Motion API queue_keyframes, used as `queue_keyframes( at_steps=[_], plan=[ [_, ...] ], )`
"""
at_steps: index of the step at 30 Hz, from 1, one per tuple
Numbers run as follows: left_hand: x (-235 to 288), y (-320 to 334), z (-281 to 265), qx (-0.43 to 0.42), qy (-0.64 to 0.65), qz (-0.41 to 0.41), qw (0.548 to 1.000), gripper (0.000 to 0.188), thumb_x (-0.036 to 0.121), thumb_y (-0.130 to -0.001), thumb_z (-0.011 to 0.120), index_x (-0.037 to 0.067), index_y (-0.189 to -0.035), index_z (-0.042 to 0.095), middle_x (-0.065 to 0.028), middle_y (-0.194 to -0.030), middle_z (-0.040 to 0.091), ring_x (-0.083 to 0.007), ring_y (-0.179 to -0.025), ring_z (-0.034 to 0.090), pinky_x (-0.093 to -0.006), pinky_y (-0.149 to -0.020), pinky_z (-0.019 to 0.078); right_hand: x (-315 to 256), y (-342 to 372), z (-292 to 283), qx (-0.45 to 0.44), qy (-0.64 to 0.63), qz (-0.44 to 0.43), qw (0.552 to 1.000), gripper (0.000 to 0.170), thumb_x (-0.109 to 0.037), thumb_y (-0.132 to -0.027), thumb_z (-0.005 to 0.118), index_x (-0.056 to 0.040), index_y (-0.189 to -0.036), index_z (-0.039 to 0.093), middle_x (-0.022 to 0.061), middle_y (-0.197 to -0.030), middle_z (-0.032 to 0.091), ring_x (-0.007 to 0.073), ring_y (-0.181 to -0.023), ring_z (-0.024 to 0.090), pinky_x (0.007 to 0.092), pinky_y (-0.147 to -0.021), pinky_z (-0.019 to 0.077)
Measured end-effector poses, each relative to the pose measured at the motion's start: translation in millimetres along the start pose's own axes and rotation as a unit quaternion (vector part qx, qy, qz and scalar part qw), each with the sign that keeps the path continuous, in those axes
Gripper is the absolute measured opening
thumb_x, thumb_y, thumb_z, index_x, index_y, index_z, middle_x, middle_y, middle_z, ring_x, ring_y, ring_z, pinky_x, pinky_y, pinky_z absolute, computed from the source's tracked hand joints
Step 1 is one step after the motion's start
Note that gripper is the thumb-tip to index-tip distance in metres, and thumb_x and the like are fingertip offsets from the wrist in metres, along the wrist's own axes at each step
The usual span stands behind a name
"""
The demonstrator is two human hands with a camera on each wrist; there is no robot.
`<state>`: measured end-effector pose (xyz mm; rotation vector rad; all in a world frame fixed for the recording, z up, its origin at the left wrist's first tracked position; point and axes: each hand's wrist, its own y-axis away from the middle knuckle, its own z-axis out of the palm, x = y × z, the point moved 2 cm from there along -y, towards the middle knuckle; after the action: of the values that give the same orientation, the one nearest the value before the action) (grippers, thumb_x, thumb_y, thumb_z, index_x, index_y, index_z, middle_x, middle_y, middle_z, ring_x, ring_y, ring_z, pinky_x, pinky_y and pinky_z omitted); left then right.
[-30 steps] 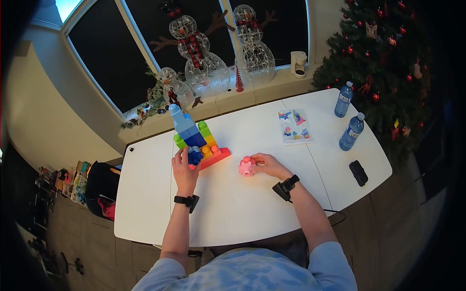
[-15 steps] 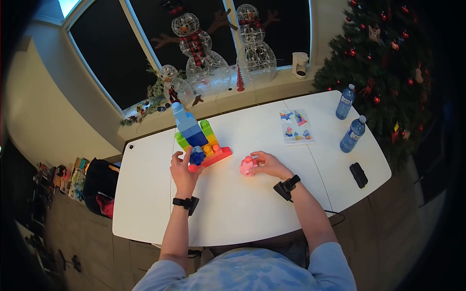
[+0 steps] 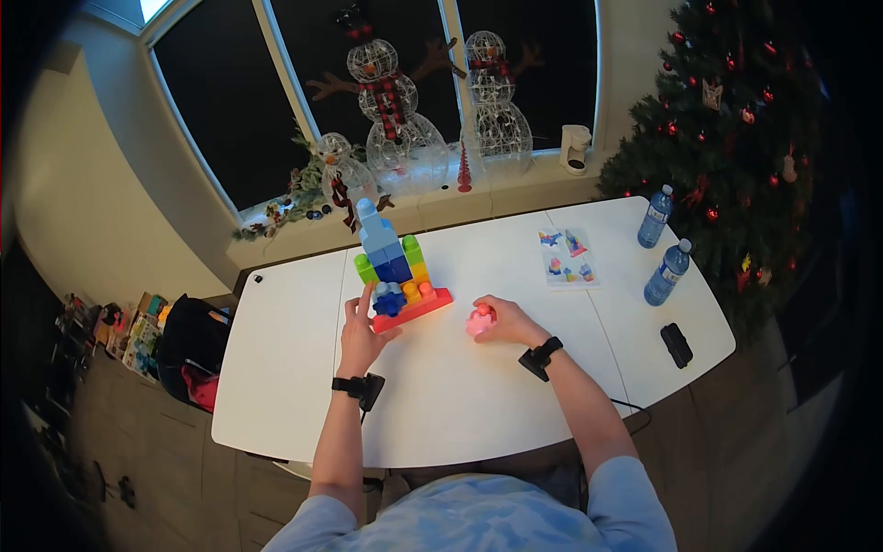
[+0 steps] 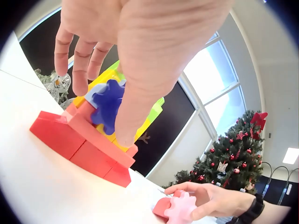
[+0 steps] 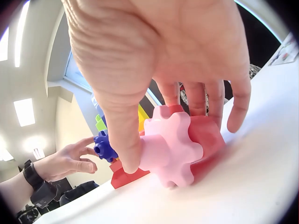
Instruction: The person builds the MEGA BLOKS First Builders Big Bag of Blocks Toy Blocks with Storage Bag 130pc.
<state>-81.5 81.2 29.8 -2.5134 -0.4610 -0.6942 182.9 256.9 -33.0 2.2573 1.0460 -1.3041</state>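
A block build stands on the white table (image 3: 276, 368), with a red base (image 3: 414, 310), yellow and green blocks, a light blue stack (image 3: 378, 237) and a dark blue gear (image 3: 389, 300) at its front left. The left hand (image 3: 361, 342) is beside that gear, fingers spread and relaxed; whether it touches the build cannot be told. To the right, the right hand (image 3: 511, 324) holds a pink gear (image 3: 478, 323) with a red block on it. In the right wrist view the thumb lies on the pink gear (image 5: 170, 147), fingers behind the red block (image 5: 205, 135).
A picture sheet (image 3: 569, 258) lies at the table's back right. Two water bottles (image 3: 667, 273) stand near the right edge, with a black case (image 3: 676, 345) in front of them. Snowman figures (image 3: 402, 138) and a white coffee maker (image 3: 575, 149) stand on the window ledge.
The left hand's fingers have drawn off the blue gear and spread along its left side. The pink gear has turned in the right hand. The head view has shifted.
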Motion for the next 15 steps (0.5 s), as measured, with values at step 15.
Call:
queue_keyframes(
  at_steps=[15],
  plan=[
    [0, 1, -7, 0.034, 0.012, 0.070, 0.997, 0.098, 0.011, -0.069, 0.090, 0.026, -0.154, 0.045, -0.0118, -0.129, 0.055, -0.0272, -0.106, 0.065, -0.0400, -0.089, 0.0571, -93, -69, 20, 0.027, -0.058, -0.155, 0.986, 0.068, -0.017, -0.073, 0.084, -0.0052, -0.129, 0.047, 0.0154, -0.117, 0.064, 0.0294, -0.103, 0.064, 0.0390, -0.088, 0.0540]
  ],
)
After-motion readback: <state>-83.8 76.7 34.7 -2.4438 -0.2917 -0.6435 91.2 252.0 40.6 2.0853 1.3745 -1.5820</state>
